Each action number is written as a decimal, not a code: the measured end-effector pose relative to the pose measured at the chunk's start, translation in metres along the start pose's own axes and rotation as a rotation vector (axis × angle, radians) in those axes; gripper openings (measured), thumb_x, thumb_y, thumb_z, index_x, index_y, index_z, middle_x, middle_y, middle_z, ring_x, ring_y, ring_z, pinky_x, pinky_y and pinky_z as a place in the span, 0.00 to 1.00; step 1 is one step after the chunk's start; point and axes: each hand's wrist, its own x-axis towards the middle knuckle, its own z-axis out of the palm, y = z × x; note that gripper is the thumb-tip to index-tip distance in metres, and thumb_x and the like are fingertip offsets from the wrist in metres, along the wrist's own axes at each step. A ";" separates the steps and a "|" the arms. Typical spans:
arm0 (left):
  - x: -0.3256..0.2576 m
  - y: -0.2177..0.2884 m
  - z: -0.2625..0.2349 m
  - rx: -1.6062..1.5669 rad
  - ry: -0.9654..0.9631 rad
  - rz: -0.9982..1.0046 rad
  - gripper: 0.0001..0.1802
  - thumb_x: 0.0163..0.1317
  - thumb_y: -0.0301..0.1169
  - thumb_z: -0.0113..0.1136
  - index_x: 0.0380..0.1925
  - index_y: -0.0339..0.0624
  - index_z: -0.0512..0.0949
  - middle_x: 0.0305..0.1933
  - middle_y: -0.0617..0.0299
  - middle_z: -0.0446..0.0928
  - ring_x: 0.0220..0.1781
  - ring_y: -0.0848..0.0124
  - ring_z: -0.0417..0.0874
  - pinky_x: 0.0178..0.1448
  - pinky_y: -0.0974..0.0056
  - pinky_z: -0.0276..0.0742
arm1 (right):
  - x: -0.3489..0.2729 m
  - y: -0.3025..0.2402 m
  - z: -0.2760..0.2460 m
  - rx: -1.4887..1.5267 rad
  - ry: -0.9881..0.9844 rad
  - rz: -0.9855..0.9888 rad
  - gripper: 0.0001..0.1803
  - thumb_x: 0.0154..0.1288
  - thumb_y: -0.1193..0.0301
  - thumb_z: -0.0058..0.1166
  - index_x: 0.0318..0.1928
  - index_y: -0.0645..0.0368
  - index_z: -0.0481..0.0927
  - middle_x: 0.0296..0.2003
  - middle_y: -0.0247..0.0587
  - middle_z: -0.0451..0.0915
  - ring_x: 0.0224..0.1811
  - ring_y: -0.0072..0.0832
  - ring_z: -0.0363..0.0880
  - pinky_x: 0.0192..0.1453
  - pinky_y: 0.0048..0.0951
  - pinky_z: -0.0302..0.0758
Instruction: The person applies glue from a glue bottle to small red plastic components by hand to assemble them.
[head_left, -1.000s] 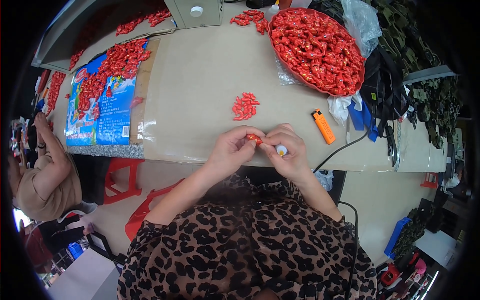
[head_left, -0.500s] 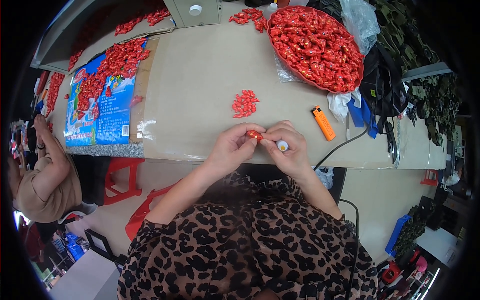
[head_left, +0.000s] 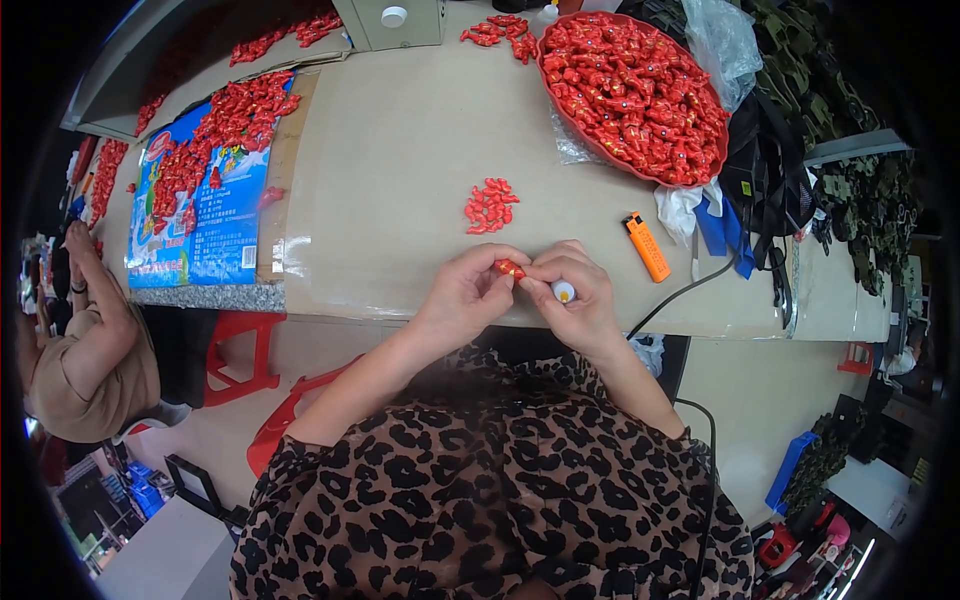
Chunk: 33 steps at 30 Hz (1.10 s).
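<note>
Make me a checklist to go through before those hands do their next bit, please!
1. Left hand has hold of the red piece: ok.
2. Right hand free of other things: not ok, it holds a white-ended item.
3. What the white-ended item contains: cannot tell.
4. Small red pieces on the table, in front of the hands: ok.
5. Orange black-tipped object apart from both hands: ok.

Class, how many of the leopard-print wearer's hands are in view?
2: the left hand, pinching a small red piece; the right hand, beside it, holding a white-ended object. Neither is hidden.
</note>
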 end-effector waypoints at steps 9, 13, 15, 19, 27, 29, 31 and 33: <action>-0.002 0.001 -0.002 -0.086 -0.001 -0.054 0.09 0.58 0.23 0.42 0.38 0.36 0.70 0.24 0.69 0.67 0.17 0.85 0.61 0.20 0.79 0.57 | -0.001 0.000 -0.001 -0.022 -0.015 -0.018 0.04 0.44 0.81 0.54 0.25 0.62 0.74 0.20 0.36 0.73 0.24 0.27 0.69 0.36 0.26 0.63; -0.001 0.002 -0.002 -0.086 0.011 -0.045 0.09 0.59 0.24 0.42 0.37 0.35 0.71 0.23 0.68 0.68 0.16 0.85 0.60 0.18 0.79 0.55 | 0.000 -0.003 -0.001 -0.035 -0.017 -0.039 0.05 0.44 0.81 0.54 0.25 0.61 0.74 0.20 0.35 0.73 0.24 0.27 0.69 0.36 0.26 0.63; -0.001 0.002 -0.002 -0.084 0.007 -0.055 0.09 0.60 0.25 0.42 0.37 0.35 0.71 0.23 0.68 0.68 0.16 0.85 0.59 0.18 0.79 0.55 | 0.000 -0.001 -0.002 -0.043 -0.022 -0.053 0.05 0.43 0.80 0.55 0.24 0.60 0.73 0.20 0.35 0.73 0.23 0.27 0.70 0.36 0.26 0.62; -0.001 0.001 -0.004 -0.102 -0.014 -0.052 0.09 0.59 0.24 0.42 0.37 0.34 0.71 0.21 0.69 0.67 0.16 0.86 0.59 0.18 0.79 0.55 | 0.001 0.001 -0.002 -0.065 -0.031 -0.094 0.06 0.42 0.79 0.54 0.24 0.59 0.72 0.20 0.33 0.72 0.23 0.26 0.70 0.35 0.26 0.61; -0.001 0.003 -0.001 -0.079 0.009 -0.043 0.09 0.58 0.22 0.43 0.37 0.34 0.71 0.18 0.71 0.65 0.16 0.86 0.60 0.18 0.79 0.55 | 0.002 0.000 -0.001 -0.062 -0.031 -0.101 0.08 0.40 0.80 0.54 0.24 0.59 0.72 0.20 0.33 0.71 0.22 0.27 0.70 0.34 0.26 0.61; -0.001 0.003 -0.001 -0.076 0.012 -0.044 0.09 0.58 0.22 0.43 0.37 0.34 0.71 0.18 0.71 0.65 0.16 0.86 0.60 0.18 0.79 0.56 | 0.002 -0.001 -0.001 -0.058 -0.026 -0.101 0.08 0.39 0.80 0.54 0.24 0.59 0.71 0.20 0.33 0.71 0.22 0.27 0.70 0.34 0.26 0.61; 0.000 0.002 -0.001 -0.058 0.013 -0.039 0.09 0.58 0.22 0.42 0.36 0.34 0.71 0.20 0.69 0.67 0.16 0.86 0.61 0.18 0.79 0.56 | 0.002 0.000 -0.002 -0.062 -0.031 -0.095 0.07 0.40 0.80 0.55 0.24 0.58 0.71 0.20 0.33 0.71 0.22 0.27 0.70 0.34 0.26 0.61; 0.000 0.003 -0.002 -0.079 0.023 -0.062 0.09 0.58 0.23 0.42 0.36 0.33 0.71 0.22 0.67 0.69 0.16 0.85 0.62 0.18 0.79 0.58 | 0.001 0.001 -0.001 -0.063 -0.026 -0.096 0.07 0.41 0.80 0.55 0.24 0.58 0.71 0.20 0.33 0.71 0.22 0.27 0.69 0.34 0.26 0.61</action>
